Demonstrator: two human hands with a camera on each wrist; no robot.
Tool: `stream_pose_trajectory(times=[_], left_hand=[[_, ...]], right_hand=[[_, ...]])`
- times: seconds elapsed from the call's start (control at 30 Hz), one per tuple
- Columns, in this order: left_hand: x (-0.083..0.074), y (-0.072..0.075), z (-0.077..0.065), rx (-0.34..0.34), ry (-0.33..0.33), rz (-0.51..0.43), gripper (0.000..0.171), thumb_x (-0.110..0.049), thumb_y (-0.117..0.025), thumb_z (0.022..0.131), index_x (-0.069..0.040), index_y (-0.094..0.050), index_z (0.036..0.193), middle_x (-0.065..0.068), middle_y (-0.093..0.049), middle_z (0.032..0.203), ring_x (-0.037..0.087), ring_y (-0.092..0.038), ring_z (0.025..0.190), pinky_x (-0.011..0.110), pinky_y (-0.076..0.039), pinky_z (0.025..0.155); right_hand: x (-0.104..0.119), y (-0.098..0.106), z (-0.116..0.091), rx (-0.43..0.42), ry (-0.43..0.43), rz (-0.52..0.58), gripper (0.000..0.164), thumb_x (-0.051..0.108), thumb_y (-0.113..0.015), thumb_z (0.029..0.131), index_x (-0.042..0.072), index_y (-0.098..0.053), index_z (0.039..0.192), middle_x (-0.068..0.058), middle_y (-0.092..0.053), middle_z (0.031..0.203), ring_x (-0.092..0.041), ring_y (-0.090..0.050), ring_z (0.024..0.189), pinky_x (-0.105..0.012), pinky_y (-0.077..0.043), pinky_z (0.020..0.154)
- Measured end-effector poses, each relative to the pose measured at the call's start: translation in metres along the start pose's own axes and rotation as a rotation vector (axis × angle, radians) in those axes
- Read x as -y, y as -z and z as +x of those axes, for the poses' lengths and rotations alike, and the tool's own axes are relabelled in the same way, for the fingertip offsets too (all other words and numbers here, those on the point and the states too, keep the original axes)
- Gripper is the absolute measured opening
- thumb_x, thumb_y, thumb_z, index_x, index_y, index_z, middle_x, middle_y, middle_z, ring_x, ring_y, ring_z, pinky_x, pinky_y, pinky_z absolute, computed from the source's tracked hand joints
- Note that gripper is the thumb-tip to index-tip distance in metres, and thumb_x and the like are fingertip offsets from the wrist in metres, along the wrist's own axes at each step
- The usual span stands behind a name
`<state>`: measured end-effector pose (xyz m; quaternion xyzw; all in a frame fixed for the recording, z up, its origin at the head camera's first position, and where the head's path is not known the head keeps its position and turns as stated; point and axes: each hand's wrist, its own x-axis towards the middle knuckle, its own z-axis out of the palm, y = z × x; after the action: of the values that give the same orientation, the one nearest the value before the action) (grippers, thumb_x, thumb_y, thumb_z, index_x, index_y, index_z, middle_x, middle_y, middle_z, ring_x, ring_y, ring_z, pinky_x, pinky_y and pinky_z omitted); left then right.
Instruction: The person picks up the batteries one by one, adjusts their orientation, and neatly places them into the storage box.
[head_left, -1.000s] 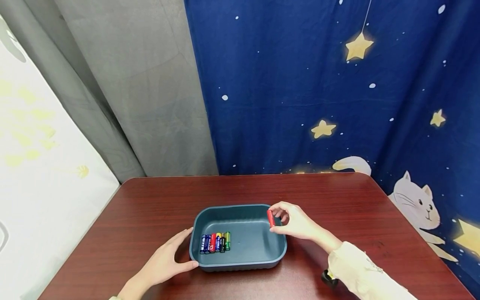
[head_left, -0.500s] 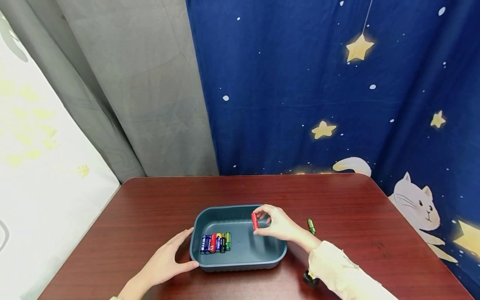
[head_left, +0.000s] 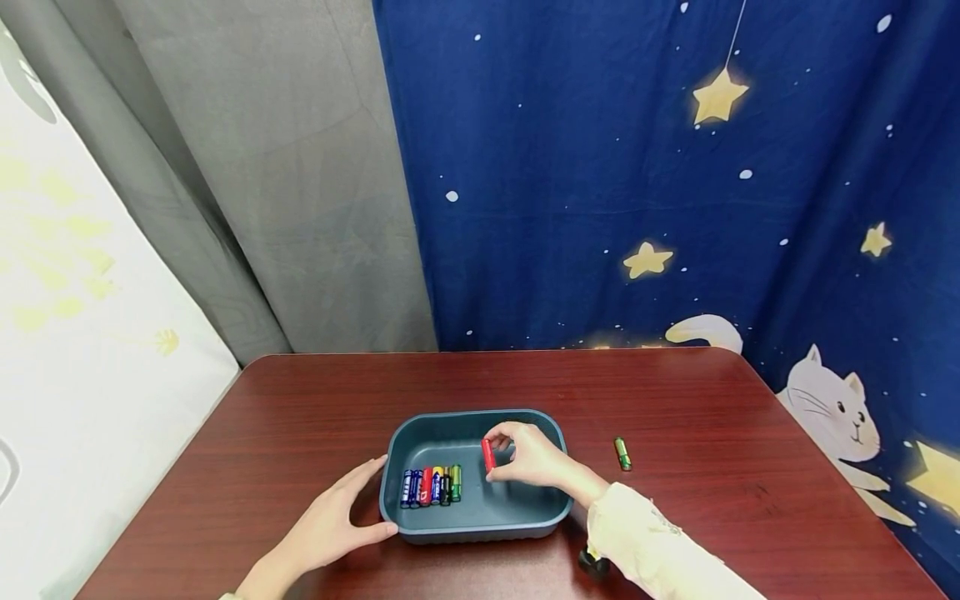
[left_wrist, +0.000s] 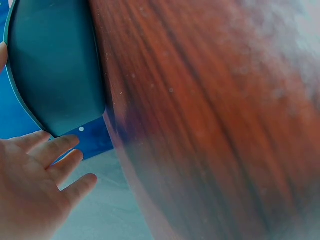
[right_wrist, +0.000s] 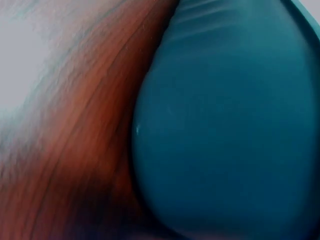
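Note:
In the head view my right hand (head_left: 528,457) pinches a red battery (head_left: 488,456) between thumb and fingers, above the inside of a dark teal tub (head_left: 476,532). Several batteries (head_left: 431,487) in blue, red, black and green stand side by side in a row at the tub's left end. My left hand (head_left: 330,521) rests at the tub's left side, thumb at the front rim and fingertips at the left wall. The left wrist view shows that hand (left_wrist: 37,175) with fingers spread against the tub (left_wrist: 55,65). Only the tub's outer wall (right_wrist: 225,120) fills the right wrist view; the hand is outside it.
A lone green battery (head_left: 622,453) lies on the brown wooden table (head_left: 337,392), right of the tub. Behind the table hang a grey curtain (head_left: 300,208) and a blue star-patterned curtain (head_left: 540,208). A small black object (head_left: 593,563) sits under the right sleeve (head_left: 645,542).
My right hand has carried the red battery leftward from the tub's right rim toward its middle. The green battery on the table has come into sight. The left hand stays put.

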<state>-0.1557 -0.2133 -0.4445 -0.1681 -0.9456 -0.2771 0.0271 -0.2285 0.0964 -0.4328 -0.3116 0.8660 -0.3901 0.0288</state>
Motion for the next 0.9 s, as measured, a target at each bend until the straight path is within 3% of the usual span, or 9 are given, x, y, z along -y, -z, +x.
stream_pose_trajectory(times=[0.2, 0.9], left_hand=[[0.0, 0.0, 0.0, -0.005, -0.006, 0.002, 0.084, -0.057, -0.068, 0.069, -0.018, -0.039, 0.138, 0.006, -0.046, 0.134, 0.028, -0.043, 0.122, 0.053, -0.039, 0.093], [0.002, -0.001, 0.001, -0.013, 0.004, -0.015, 0.085, -0.057, -0.07, 0.067, -0.018, -0.04, 0.138, 0.004, -0.046, 0.134, 0.025, -0.043, 0.122, 0.052, -0.039, 0.093]], right_hand=[[0.005, -0.011, 0.006, 0.024, -0.03, -0.058, 0.042, 0.019, -0.08, 0.065, 0.004, -0.062, 0.1, -0.003, -0.061, 0.086, -0.017, -0.057, 0.079, -0.022, -0.047, 0.069], [0.017, -0.042, 0.017, 0.011, -0.149, -0.107, 0.04, 0.016, -0.083, 0.057, 0.003, -0.061, 0.088, 0.001, -0.056, 0.069, -0.003, -0.044, 0.061, -0.017, -0.039, 0.056]])
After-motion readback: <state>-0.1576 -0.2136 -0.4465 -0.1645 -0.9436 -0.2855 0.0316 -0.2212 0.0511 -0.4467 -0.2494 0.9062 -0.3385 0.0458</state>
